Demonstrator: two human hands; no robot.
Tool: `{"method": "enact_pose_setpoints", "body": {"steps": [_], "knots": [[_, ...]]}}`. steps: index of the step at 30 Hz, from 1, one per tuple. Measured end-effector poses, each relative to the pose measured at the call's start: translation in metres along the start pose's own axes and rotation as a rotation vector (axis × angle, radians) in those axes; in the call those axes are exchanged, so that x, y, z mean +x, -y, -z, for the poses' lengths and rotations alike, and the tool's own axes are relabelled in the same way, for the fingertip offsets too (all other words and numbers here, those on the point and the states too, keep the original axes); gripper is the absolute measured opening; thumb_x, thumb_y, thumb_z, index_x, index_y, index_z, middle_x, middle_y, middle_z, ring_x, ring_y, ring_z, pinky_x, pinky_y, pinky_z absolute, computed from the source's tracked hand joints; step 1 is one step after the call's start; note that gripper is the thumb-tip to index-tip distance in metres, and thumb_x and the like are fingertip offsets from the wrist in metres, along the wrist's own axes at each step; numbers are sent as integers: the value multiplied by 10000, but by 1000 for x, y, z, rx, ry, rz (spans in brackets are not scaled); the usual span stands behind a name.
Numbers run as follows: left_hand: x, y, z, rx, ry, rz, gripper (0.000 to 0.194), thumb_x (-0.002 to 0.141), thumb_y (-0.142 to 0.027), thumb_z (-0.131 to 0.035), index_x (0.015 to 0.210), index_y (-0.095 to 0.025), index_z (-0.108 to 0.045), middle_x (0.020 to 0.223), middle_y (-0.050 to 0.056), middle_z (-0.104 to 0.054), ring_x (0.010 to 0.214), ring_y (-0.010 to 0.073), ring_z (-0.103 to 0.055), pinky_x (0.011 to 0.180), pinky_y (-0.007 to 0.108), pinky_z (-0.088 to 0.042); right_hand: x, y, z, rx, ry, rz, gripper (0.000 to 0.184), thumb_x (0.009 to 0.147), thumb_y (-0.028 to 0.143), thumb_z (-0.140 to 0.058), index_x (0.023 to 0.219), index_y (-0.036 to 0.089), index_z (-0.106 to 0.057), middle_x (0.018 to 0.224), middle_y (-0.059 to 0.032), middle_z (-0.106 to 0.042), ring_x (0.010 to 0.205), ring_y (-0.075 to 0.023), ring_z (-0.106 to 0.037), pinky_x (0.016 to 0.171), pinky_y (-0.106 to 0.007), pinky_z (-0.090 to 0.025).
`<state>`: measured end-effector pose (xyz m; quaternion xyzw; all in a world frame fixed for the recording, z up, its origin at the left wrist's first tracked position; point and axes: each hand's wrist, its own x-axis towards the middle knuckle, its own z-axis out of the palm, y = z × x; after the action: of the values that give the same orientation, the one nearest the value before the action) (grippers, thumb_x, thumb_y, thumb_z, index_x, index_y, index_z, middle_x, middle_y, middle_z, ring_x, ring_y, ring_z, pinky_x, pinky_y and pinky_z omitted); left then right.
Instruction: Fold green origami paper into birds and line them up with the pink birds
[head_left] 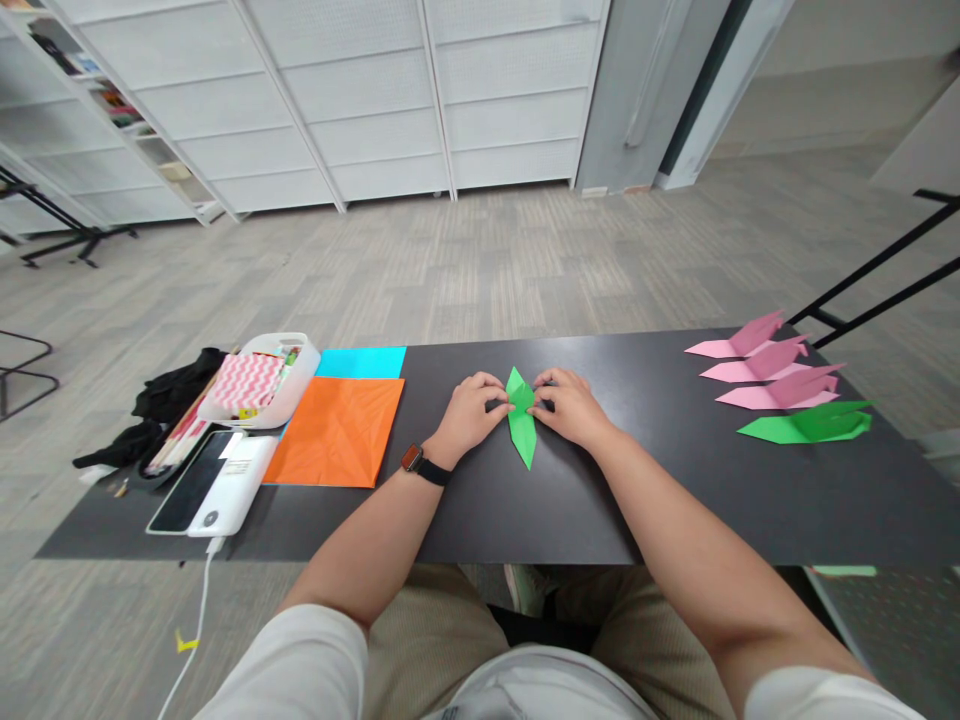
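Note:
A folded green paper piece (523,425), narrow and pointed at both ends, lies on the black table (645,500) in front of me. My left hand (471,412), with a watch on the wrist, has its fingers curled and pressed against the paper's left edge. My right hand (571,405) presses the paper's right edge with bent fingers. Both hands pinch the upper part of the piece between them.
Three folded pink pieces (757,365) and one green piece (814,425) lie at the right. Orange sheets (337,432) over a blue sheet (364,362) lie at the left, beside a white tray (259,385), a phone (191,485), a white power bank (236,487) and black cloth (169,395).

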<state>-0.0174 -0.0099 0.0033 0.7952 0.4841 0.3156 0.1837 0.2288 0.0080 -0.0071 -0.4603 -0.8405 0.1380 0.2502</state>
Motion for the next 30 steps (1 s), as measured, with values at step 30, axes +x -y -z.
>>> {"method": "enact_pose_setpoints", "body": {"steps": [30], "knots": [[-2, -22, 7, -98, -58, -38, 134, 973, -204, -714, 1087, -259, -759, 1024, 20, -801, 970, 225, -709, 971, 409, -519, 0, 27, 34, 408, -409, 22, 256, 928, 267, -647, 1179, 274, -697, 1023, -58, -779, 936, -236, -750, 944, -451, -614]]}}
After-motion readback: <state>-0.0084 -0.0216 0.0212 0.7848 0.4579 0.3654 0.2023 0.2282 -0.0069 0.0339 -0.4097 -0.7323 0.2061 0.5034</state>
